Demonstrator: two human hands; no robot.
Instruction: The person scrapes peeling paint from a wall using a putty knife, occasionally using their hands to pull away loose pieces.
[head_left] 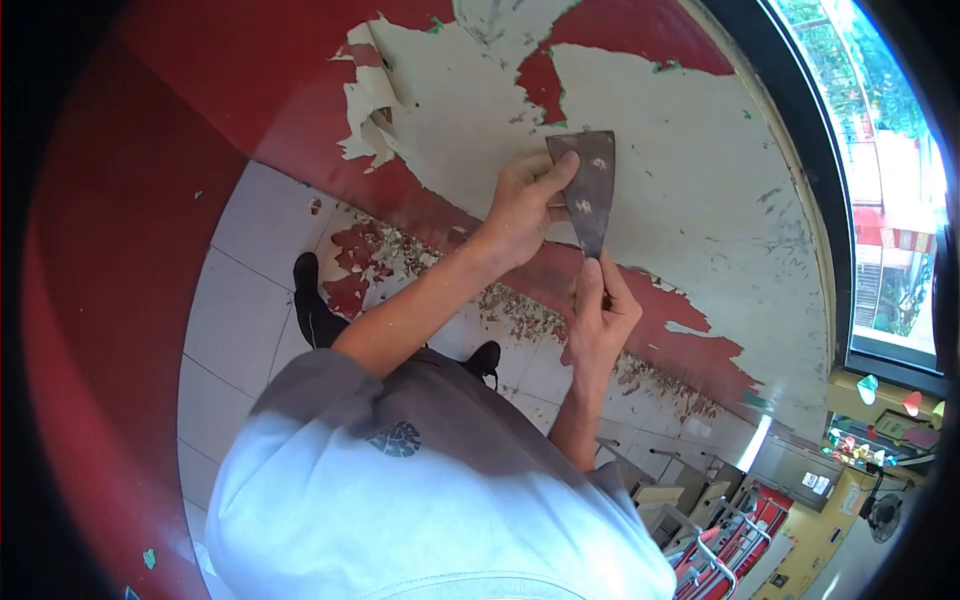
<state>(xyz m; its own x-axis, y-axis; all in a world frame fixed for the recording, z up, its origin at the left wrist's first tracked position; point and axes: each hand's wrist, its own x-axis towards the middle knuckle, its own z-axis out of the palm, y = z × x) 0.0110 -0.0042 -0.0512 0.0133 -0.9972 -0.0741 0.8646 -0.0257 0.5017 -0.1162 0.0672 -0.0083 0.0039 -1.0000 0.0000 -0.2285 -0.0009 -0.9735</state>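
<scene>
A wide putty knife [590, 180] with a worn, spotted metal blade is held up in front of the wall. My right hand [603, 308] is closed around its handle, which is mostly hidden by the fingers. The thumb of my left hand [525, 208] presses on the blade's face near its left edge, with the fingers curled behind it. Behind the tool, the wall [700, 170] shows a large pale area where red paint [640, 30] is gone. A loose flap of paint [372, 95] curls off the surface at the upper left.
Paint chips [400, 250] lie scattered over the white floor tiles [240, 300] along the wall's base. My shoes [306, 272] stand near them. A dark-framed window [890, 180] is at the right. Metal-framed furniture [690, 490] and a fan [882, 515] are at the lower right.
</scene>
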